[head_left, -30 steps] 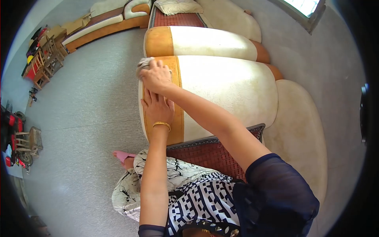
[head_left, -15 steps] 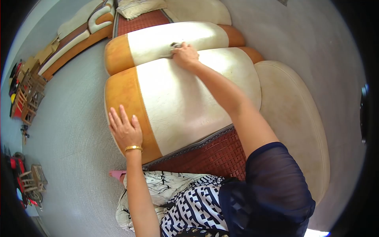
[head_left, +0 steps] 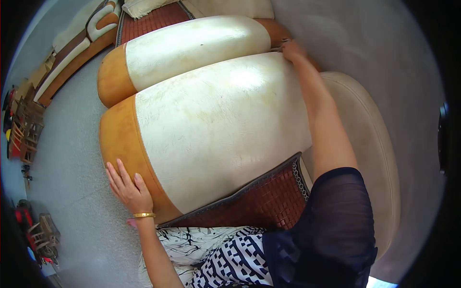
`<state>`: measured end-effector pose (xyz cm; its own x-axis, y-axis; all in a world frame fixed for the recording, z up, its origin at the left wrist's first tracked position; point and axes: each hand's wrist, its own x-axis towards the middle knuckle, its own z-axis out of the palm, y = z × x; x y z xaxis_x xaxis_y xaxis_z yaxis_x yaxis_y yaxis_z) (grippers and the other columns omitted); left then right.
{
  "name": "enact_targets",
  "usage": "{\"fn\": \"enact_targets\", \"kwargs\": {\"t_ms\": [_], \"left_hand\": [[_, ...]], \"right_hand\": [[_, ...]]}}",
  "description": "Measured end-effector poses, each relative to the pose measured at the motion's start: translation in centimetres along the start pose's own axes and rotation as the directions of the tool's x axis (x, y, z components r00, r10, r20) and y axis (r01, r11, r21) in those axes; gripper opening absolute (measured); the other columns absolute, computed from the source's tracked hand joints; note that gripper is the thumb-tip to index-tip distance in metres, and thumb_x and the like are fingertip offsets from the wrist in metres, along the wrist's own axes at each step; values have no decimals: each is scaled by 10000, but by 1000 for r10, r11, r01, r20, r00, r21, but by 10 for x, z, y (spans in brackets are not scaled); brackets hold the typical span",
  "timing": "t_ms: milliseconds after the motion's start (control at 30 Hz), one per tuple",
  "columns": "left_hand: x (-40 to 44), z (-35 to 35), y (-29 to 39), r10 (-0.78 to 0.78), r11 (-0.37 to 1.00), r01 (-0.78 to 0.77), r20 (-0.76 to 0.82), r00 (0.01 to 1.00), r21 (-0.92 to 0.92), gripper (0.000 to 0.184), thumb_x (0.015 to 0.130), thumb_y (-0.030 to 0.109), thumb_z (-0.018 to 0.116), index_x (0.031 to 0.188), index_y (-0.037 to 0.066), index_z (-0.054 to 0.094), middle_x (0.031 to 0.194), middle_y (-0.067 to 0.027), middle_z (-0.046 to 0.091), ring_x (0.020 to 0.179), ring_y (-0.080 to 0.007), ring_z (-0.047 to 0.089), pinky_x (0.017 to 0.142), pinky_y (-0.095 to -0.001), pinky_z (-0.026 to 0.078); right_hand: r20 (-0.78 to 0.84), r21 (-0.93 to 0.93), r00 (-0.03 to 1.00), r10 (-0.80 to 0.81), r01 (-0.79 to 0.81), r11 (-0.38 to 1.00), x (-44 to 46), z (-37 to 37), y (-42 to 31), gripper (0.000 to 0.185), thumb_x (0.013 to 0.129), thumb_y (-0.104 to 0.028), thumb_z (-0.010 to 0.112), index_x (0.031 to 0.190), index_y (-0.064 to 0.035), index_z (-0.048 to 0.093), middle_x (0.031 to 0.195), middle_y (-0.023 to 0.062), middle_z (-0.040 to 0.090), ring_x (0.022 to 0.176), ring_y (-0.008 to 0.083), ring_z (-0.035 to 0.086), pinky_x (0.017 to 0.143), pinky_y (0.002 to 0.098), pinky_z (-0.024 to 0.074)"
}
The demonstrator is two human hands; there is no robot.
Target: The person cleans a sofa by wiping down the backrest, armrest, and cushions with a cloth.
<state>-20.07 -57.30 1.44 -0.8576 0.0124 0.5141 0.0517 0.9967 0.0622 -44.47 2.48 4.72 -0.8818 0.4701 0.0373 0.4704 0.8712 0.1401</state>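
Note:
My left hand (head_left: 128, 188) lies flat, fingers spread, on the orange end panel (head_left: 126, 149) of the large cream sofa armrest (head_left: 221, 120). At the far right end of the gap between this armrest and the second cream-and-orange one (head_left: 197, 53), my right hand (head_left: 293, 49) is closed round a cloth (head_left: 282, 46). Only a little of the cloth shows beside the fingers, near the orange rear end and the wall.
A red woven mat (head_left: 259, 204) covers the seat beside me. The beige backrest (head_left: 357, 144) runs along the grey wall (head_left: 403, 96). A pillow (head_left: 144, 6) lies beyond the armrests. Wooden chairs (head_left: 26, 129) and another sofa (head_left: 72, 53) stand left.
My right hand has moved with the cloth from the front orange panel along the gap to the rear end. My left hand stays on the front panel, lower in view. The view has shifted.

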Motion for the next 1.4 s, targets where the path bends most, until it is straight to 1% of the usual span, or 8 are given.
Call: {"fn": "enact_targets", "kwargs": {"t_ms": [333, 433, 500, 633, 867, 1000, 1200, 1400], "left_hand": [[5, 1, -1, 29, 997, -30, -19, 999, -67, 531, 959, 325, 316, 1411, 53, 378, 1485, -170, 297, 1363, -355, 274, 1102, -468, 219], [5, 0, -2, 20, 998, -20, -5, 1000, -61, 532, 956, 320, 319, 1410, 50, 378, 1483, -172, 300, 1362, -354, 277, 1099, -468, 224], [5, 1, 0, 23, 998, -25, -26, 999, -60, 532, 953, 320, 320, 1411, 55, 380, 1481, -170, 304, 1360, -355, 281, 1095, -472, 227], [6, -3, 0, 25, 999, -27, -32, 999, -41, 532, 951, 321, 324, 1410, 58, 383, 1481, -166, 307, 1358, -349, 287, 1093, -471, 229], [5, -3, 3, -2, 1000, 1, -36, 999, -18, 521, 941, 296, 348, 1414, 80, 383, 1482, -156, 309, 1360, -329, 291, 1093, -464, 235], [5, -4, 4, -15, 999, 16, -27, 1000, 52, 521, 935, 286, 370, 1423, 105, 372, 1484, -147, 308, 1363, -324, 289, 1092, -460, 243], [3, -3, 5, -16, 995, 19, -40, 999, 97, 523, 942, 307, 378, 1429, 118, 362, 1487, -144, 304, 1362, -318, 292, 1078, -470, 260], [1, -4, 5, -41, 993, 43, -17, 999, 105, 560, 923, 319, 406, 1445, 132, 328, 1499, -153, 267, 1372, -316, 267, 1049, -509, 286]], "right_hand": [[-128, 152, 936, 327, -307, 939, 20, 20, 25, 365, 922, -281, 449, 1184, -85, 611, 1281, 147, 509, 1165, 327, 507, 896, 501, 441], [-273, 96, 867, 416, -406, 909, 13, 21, 37, 359, 920, -285, 454, 1173, -95, 623, 1280, 147, 506, 1163, 328, 503, 866, 507, 458], [-208, -65, 856, 473, -494, 867, 0, 9, 50, 354, 921, -294, 456, 1164, -110, 637, 1247, 133, 551, 1151, 314, 531, 852, 508, 471], [-160, -65, 877, 453, -467, 882, -6, -5, 58, 369, 912, -327, 466, 1148, -110, 649, 1213, 139, 598, 1102, 318, 593, 867, 498, 486], [253, -458, 799, 546, -398, 795, -31, -39, 60, 370, 928, -321, 456, 1231, -170, 606, 1316, 63, 544, 1190, 306, 521, 933, 536, 406], [269, -711, 869, 415, -111, 694, -39, -30, 37, 408, 928, -345, 462, 1287, -178, 563, 1366, 57, 502, 1254, 301, 462, 987, 570, 337], [83, -714, 995, 48, 26, 699, -71, -20, 26, 347, 898, -265, 509, 1186, -117, 632, 1235, 105, 602, 1146, 310, 558, 931, 533, 384], [84, -682, 992, -96, 128, 720, -118, -37, 1, 340, 877, -241, 517, 1162, -104, 643, 1193, 96, 617, 1100, 262, 578, 911, 473, 396]]}}
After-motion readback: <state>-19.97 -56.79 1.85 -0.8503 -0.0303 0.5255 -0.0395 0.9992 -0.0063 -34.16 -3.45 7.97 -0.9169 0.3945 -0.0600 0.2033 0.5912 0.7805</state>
